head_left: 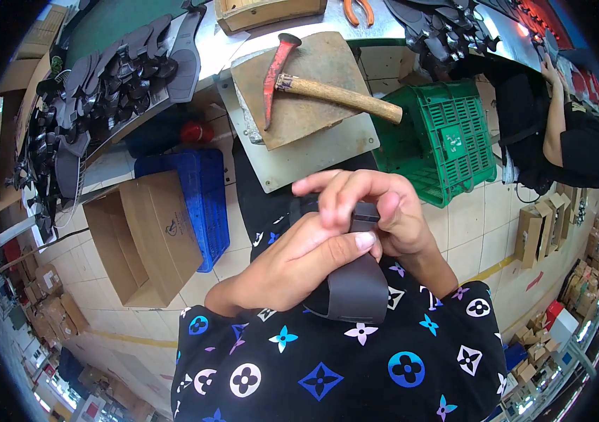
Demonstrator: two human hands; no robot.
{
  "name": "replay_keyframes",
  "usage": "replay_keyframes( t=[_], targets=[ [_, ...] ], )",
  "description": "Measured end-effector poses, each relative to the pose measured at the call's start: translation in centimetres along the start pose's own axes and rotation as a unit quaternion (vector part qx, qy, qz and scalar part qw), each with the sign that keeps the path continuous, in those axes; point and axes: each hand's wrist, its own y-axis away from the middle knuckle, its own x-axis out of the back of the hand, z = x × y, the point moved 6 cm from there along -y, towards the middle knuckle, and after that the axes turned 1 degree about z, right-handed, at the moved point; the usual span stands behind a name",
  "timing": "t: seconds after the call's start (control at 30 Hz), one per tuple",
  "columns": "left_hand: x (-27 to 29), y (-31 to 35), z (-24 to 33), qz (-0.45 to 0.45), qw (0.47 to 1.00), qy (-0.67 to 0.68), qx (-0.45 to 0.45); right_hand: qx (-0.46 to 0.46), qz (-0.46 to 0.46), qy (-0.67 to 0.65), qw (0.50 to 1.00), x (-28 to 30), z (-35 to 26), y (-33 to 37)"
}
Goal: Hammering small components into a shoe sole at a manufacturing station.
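A dark sandal (pixel 357 294) with a wide, smooth strap is held close to my body, above the patterned shirt. My left hand (pixel 298 261) is closed round its side, the thumb pressed along the top near a dark, blocky strap end (pixel 364 216). From the other side my right hand (pixel 394 209) curls its bent fingers over the far part of the sandal, thumb and forefinger beside that strap end. The hands cover much of the sandal. Beyond them a hammer (pixel 335 96) with a red head and wooden handle lies on a worn board (pixel 317 60).
Dark soles and straps (pixel 120 70) are piled on the left bench, with more (pixel 447 32) at the back right. Orange-handled pliers (pixel 359 13) lie near a wooden box (pixel 269 15). A green crate (pixel 458 141), cardboard box (pixel 155 235) and blue crate (pixel 208 204) flank me. A co-worker (pixel 570 133) is at right.
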Motion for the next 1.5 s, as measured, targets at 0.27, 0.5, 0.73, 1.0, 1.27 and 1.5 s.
replay_keyframes(
  t=[0.27,0.5,0.73,1.0,1.27,1.5],
  targets=[
    [0.4,0.2,2.4,0.062,0.972,-0.194,-0.121,0.066,-0.033,0.489,0.869,-1.2,-3.6,-1.2],
    [8.1,1.1,6.2,0.361,0.836,-0.364,-0.197,-0.006,0.137,0.313,0.940,4.0,-1.1,-2.6],
    [21.3,12.5,19.3,0.772,0.351,-0.426,-0.315,0.153,0.278,0.321,0.892,9.4,-10.0,1.6],
    [38.0,22.2,17.9,0.802,0.344,-0.473,0.124,0.212,0.498,0.597,0.591,25.3,-22.0,-1.4],
    [22.3,15.4,17.7,0.739,0.330,-0.572,-0.133,0.146,0.405,0.760,0.487,31.8,-28.3,-14.9],
    [6.8,5.2,18.1,0.584,0.319,-0.655,-0.358,0.233,0.222,0.065,0.945,8.4,-16.7,-18.5]
  ],
)
